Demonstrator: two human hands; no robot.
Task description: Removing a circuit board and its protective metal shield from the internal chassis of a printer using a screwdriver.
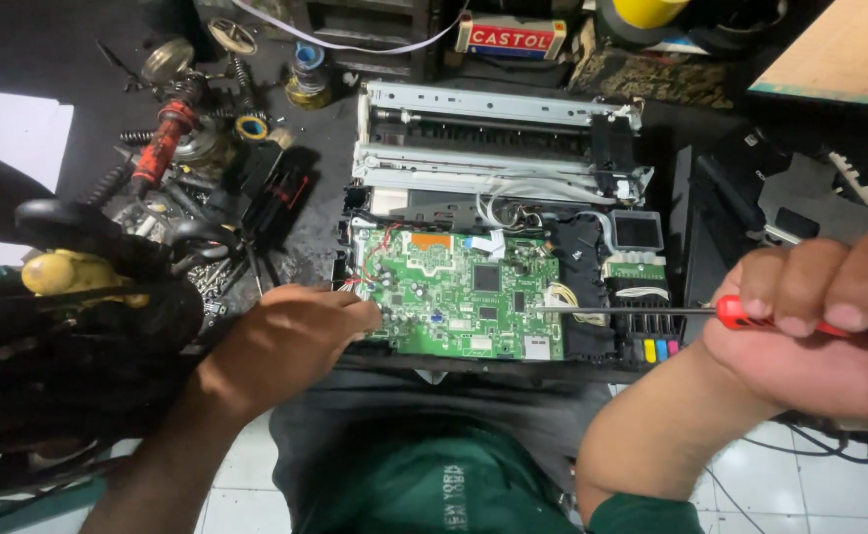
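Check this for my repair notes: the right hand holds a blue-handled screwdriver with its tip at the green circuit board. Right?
Not quite: in the head view the screwdriver in the right hand has a red handle, not blue. Its tip does reach the green circuit board.

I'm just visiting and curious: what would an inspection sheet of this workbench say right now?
Surface: dark bench, crowded.
Job's things: opened printer with green circuit board exposed; red-handled screwdriver, tip at the board's right edge.
Clutter: springs, gears and tools at left; yellow-handled tool.
Hands: left hand rests at the board's left edge; right hand grips the screwdriver.
Cables: white wires above the board; red wires at its left.
Surroundings: white tiled floor; wooden board.
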